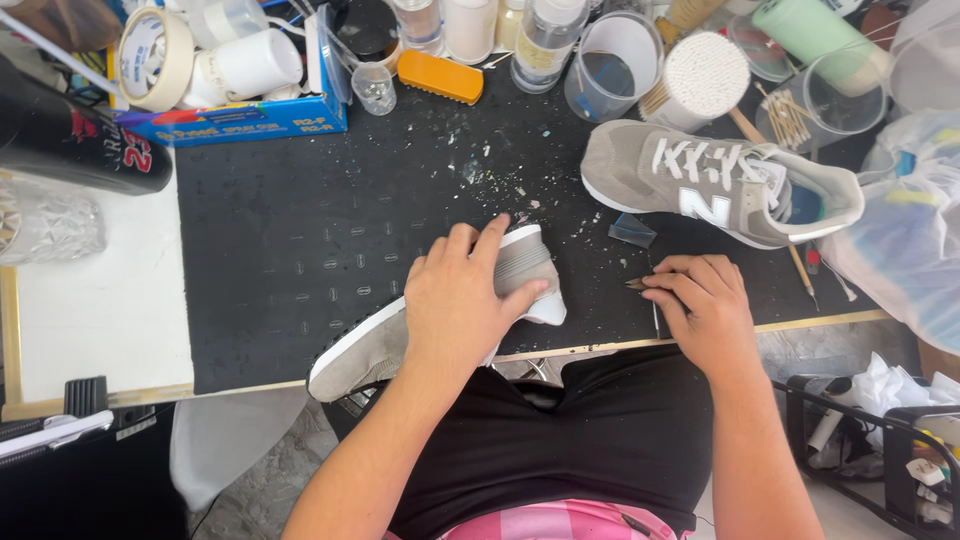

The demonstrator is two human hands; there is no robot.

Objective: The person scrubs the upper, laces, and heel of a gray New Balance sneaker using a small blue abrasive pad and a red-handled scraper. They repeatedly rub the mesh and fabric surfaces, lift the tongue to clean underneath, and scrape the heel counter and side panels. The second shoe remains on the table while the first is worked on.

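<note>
My left hand (458,300) grips a grey suede sneaker (358,352) with a white sole, held on its side at the near edge of the black work mat (300,240); my fingers wrap over its heel. My right hand (703,305) rests on the mat to the right, pinching a small thin pointed tool (637,284) whose tip points left toward the shoe. A second matching grey sneaker (715,180) with white laces stands upright at the back right of the mat.
Along the back stand a masking tape roll (155,57), a blue box (240,118), an orange brush (440,76), bottles, clear cups and a cotton swab tub (705,72). A plastic bag (905,230) lies right. Black cylinder (70,140) at left.
</note>
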